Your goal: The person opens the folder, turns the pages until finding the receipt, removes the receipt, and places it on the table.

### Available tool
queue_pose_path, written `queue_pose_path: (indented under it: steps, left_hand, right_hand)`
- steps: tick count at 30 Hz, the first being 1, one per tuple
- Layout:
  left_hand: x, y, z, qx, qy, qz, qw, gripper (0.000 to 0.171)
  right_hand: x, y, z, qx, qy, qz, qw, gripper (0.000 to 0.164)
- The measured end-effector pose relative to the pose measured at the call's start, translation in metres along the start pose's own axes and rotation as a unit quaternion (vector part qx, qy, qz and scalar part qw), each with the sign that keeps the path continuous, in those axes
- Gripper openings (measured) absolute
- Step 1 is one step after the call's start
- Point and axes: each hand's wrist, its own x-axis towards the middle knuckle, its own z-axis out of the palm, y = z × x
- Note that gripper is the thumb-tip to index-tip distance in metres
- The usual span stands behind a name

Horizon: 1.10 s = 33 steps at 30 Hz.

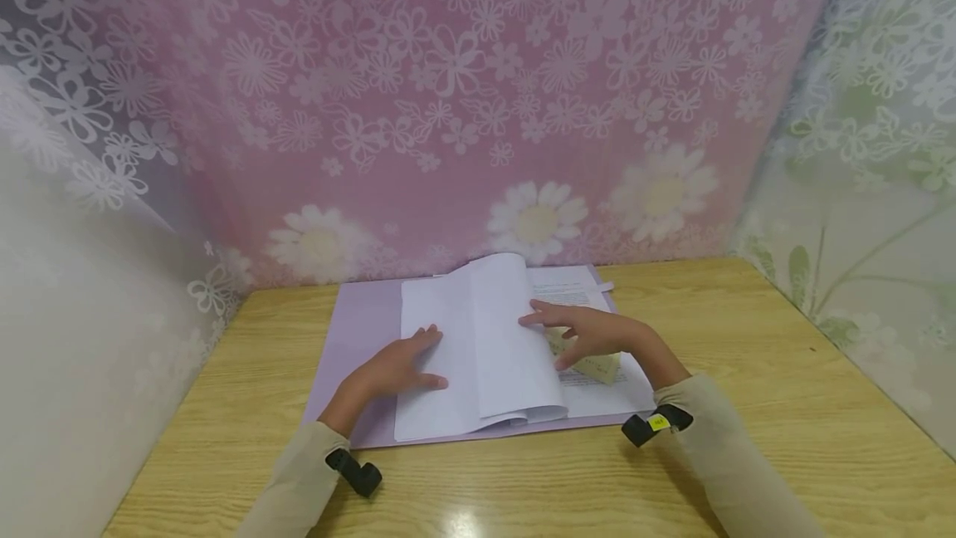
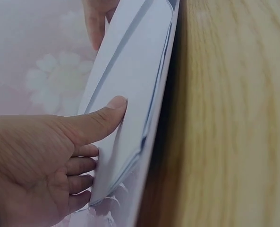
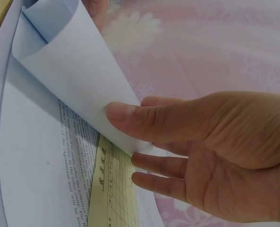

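Note:
A purple folder (image 1: 364,318) lies spread on the table with a stack of white paper in it. Some sheets (image 1: 504,355) are turned to the left, their right side bulging up in a loose curl. My left hand (image 1: 392,368) rests on the turned sheets with its fingers extended and thumb apart. My right hand (image 1: 597,330) is at the curl, fingers spread; in the right wrist view its thumb touches the curled paper. Beneath this hand, a yellow printed slip (image 3: 112,182) lies on a page of printed text (image 3: 76,156), partly hidden by the curl.
The folder lies on a wood-grain table (image 1: 747,355), close to a pink flowered backdrop (image 1: 448,148). Patterned side panels (image 1: 881,189) stand at left and right. A small light tab (image 1: 607,286) sticks out past the folder's right edge. Both wrists wear black camera straps (image 1: 354,471).

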Motion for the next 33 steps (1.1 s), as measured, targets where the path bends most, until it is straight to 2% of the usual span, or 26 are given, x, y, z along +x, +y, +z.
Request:
queue_pose_path:
  steps: [11,21,33]
  left_hand:
    - [0.000,-0.003,-0.002,-0.022,0.019,0.007,0.9996,0.077]
    - [0.002,-0.006,-0.003,-0.049,0.027,0.010,0.9984,0.077]
    - [0.004,-0.005,0.000,-0.050,0.038,0.006,0.9980,0.078]
  right_hand:
    - [0.002,-0.005,0.005,-0.027,0.010,-0.014,0.999,0.078]
    - [0.007,-0.017,0.012,-0.053,0.023,-0.016,0.998,0.073]
    - [0.011,-0.026,0.020,-0.063,0.021,-0.029,0.997,0.071]
